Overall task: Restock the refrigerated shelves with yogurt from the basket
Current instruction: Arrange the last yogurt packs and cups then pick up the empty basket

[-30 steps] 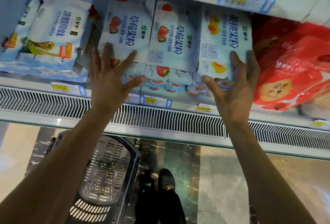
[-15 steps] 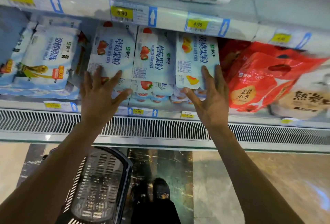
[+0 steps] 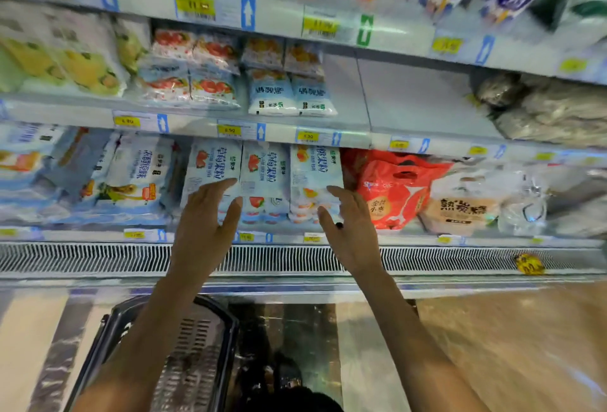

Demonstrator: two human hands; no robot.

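My left grip (image 3: 205,218) lies open against the strawberry pack (image 3: 210,162) at 12 o'clock; right grip (image 3: 349,224) open, peach pack (image 3: 312,168) at 11.

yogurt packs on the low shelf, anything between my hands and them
Nothing visible. The left hand is at the front of a strawberry yogurt pack and the right hand at the peach yogurt pack, both open. The red bag sits beside the latter, out of the way.

Both hands raised forward, left (image 3: 205,214), right (image 3: 349,224), fingers extended, loose.
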